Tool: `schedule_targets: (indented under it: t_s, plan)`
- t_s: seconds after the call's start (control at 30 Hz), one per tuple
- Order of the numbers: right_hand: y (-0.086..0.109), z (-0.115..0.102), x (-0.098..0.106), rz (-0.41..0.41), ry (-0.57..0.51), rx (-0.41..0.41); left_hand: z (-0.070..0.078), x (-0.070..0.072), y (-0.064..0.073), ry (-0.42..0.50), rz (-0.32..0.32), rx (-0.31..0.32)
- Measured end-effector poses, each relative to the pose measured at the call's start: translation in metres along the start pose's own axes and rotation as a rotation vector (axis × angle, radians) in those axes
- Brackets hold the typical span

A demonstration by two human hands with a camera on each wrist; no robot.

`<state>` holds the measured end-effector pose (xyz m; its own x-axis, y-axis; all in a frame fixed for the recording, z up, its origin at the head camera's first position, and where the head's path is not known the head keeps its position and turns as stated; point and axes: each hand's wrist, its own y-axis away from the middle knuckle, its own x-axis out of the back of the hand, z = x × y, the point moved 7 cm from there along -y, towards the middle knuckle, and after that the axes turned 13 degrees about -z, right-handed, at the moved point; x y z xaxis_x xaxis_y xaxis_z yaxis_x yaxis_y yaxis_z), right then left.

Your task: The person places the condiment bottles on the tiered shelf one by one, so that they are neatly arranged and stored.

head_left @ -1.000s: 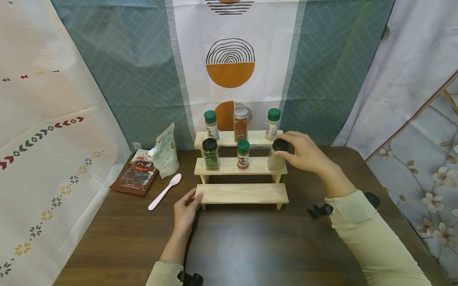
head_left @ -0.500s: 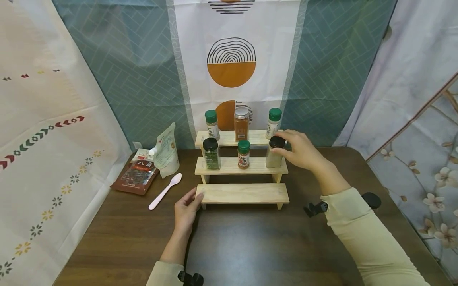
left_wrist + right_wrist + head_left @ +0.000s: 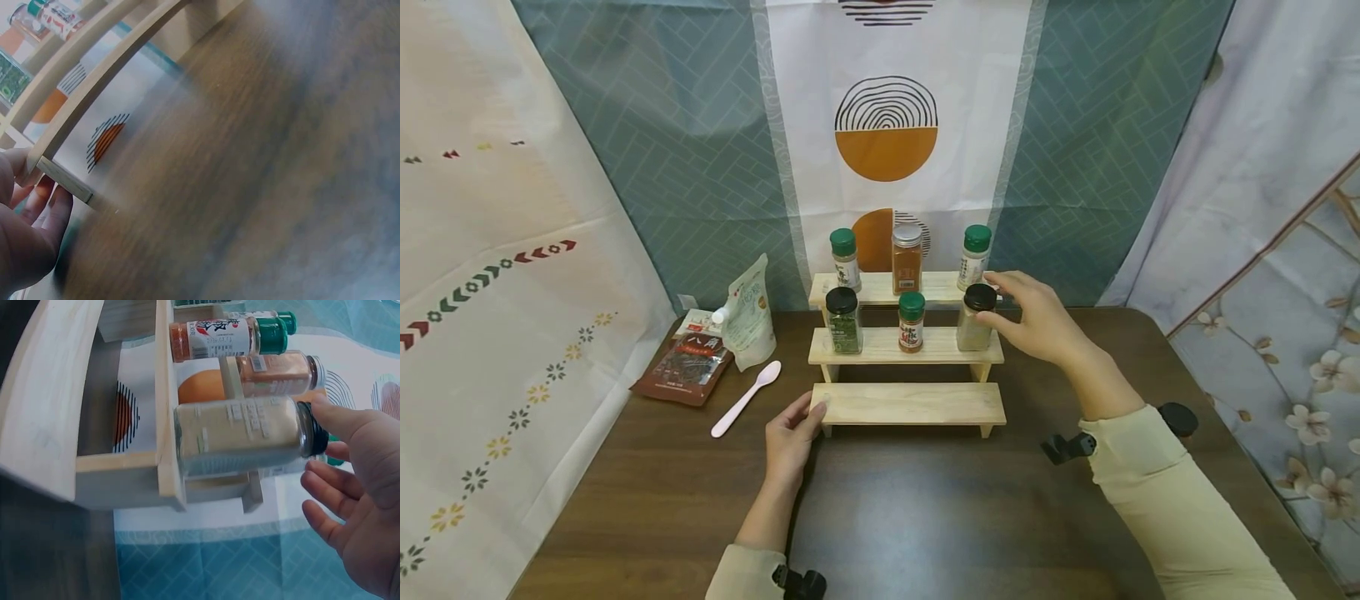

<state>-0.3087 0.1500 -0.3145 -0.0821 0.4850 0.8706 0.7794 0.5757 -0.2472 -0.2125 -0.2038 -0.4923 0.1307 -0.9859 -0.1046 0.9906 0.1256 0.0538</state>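
Observation:
A three-step wooden rack [image 3: 910, 404] stands on the table. My left hand [image 3: 792, 437] grips the left end of its lowest step; in the left wrist view the thumb is on top and the fingers [image 3: 57, 209] curl beneath. A square glass jar [image 3: 973, 333] of pale powder with a black cap stands at the right end of the middle step. My right hand [image 3: 1037, 318] is beside that cap, fingers loosely spread; in the right wrist view the thumb lies right at the cap [image 3: 314, 430] and the fingers [image 3: 334, 487] are apart from the jar.
The middle step also holds a black-capped jar of green flakes [image 3: 844, 329] and a green-capped shaker [image 3: 911, 325]. Two green-capped shakers and a silver-capped jar [image 3: 907, 262] line the top step. Left lie a red-brown packet [image 3: 688, 367], a spouted pouch [image 3: 748, 321] and a pink spoon [image 3: 745, 400].
The jar of pale powder shifted slightly left on the middle step. My right hand then loosened from its cap and drew a little to the right. The left hand stayed put.

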Motion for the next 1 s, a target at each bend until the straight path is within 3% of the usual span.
schedule_targets:
  t_s: [0.1, 0.27, 0.47, 0.77, 0.93, 1.0]
  plan:
    - [0.012, 0.003, 0.004, 0.058, -0.006, 0.024, 0.004, -0.001, 0.002, -0.008, -0.003, -0.017]
    - [0.035, 0.009, 0.013, 0.133, -0.007, 0.027, -0.014, 0.005, -0.007, 0.0, 0.017, -0.006]
    - [0.061, 0.015, 0.019, 0.13, 0.013, -0.018, -0.026, 0.008, -0.014, -0.003, 0.037, -0.009]
    - [0.097, 0.027, 0.026, 0.159, 0.058, -0.03, -0.024, 0.007, -0.013, -0.011, 0.033, 0.007]
    - [0.112, 0.034, 0.03, 0.19, 0.105, -0.026, -0.004, 0.001, -0.002, -0.029, 0.007, 0.001]
    - [0.118, 0.038, 0.031, 0.195, 0.116, -0.028, -0.006, 0.001, -0.003, -0.031, 0.009, -0.003]
